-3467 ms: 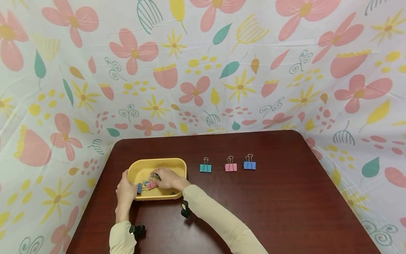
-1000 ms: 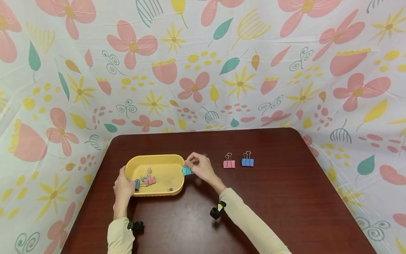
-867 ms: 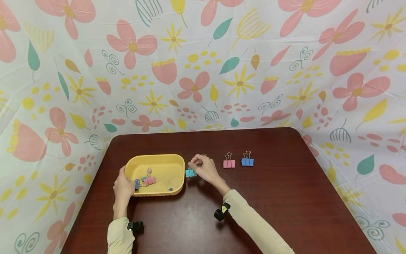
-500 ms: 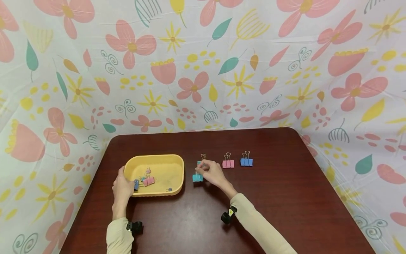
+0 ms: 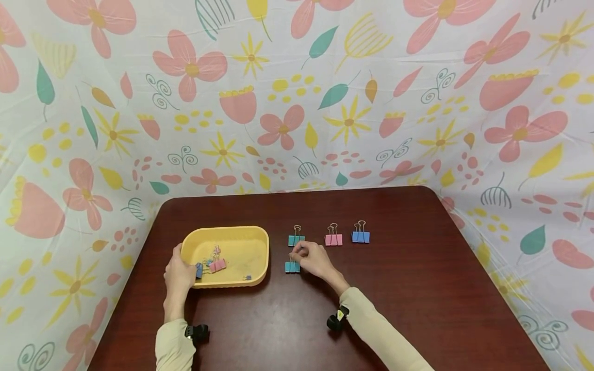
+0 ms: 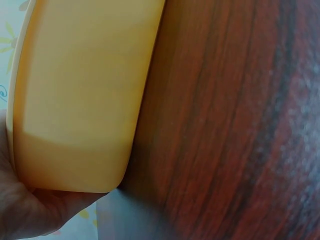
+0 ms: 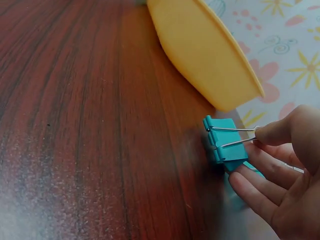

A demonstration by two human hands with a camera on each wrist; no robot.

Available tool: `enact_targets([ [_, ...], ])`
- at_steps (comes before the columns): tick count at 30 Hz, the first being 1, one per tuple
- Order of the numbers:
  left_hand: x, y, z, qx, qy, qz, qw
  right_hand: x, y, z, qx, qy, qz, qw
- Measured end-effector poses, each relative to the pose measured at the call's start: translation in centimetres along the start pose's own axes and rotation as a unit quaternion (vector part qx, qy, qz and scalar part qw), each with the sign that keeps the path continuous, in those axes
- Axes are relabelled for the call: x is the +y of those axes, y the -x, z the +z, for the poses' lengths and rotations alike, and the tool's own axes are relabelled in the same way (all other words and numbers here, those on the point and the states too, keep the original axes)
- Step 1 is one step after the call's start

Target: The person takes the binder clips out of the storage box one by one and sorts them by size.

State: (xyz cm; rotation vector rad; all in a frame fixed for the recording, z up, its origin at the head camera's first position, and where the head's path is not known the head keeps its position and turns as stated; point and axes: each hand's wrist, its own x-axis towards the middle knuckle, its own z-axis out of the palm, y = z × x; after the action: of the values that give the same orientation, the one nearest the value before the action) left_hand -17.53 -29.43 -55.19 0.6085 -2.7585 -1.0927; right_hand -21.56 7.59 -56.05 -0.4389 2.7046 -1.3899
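My right hand (image 5: 315, 258) pinches a teal binder clip (image 5: 292, 267) by its wire handles, to the right of the yellow tray. In the right wrist view the same teal clip (image 7: 226, 140) hangs from thumb and fingertips, its body near the tabletop; whether it touches cannot be told. Just behind it stands another teal binder clip (image 5: 296, 240). My left hand (image 5: 179, 274) grips the left end of the yellow tray (image 5: 265, 257), thumb over the rim. In the tray lie a pink binder clip (image 5: 217, 265), a blue clip (image 5: 199, 270) partly hidden by the thumb, and smaller clips.
A pink binder clip (image 5: 333, 239) and a blue binder clip (image 5: 360, 237) stand in a row with the teal one on the dark wooden table (image 5: 394, 288). A tiny dark clip (image 5: 247, 277) lies at the tray's front right. Flowered cloth (image 5: 348, 103) hangs behind the table.
My right hand has come out of the tray with the teal clip and carried it right and toward me, in front of the standing teal clip. My left hand stays on the tray.
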Motion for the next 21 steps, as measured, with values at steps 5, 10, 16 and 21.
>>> enact_targets([
  [5,0.0,0.0,0.0,-0.001,0.000,0.000,1.0000,0.2,0.1,0.2,-0.004,0.004,-0.006,1.0000],
  [10,-0.1,0.1,-0.1,-0.001,0.002,-0.002,1.0000,0.1,0.2,0.1,-0.011,-0.016,-0.017,0.9997],
  [16,-0.1,0.2,-0.1,0.003,0.005,0.000,1.0000,-0.3,-0.1,-0.1,0.004,-0.027,-0.022,0.9994],
  [21,-0.1,0.1,-0.1,0.005,0.003,0.003,1.0000,-1.0,-0.7,-0.3,0.018,-0.034,-0.023,0.9990],
])
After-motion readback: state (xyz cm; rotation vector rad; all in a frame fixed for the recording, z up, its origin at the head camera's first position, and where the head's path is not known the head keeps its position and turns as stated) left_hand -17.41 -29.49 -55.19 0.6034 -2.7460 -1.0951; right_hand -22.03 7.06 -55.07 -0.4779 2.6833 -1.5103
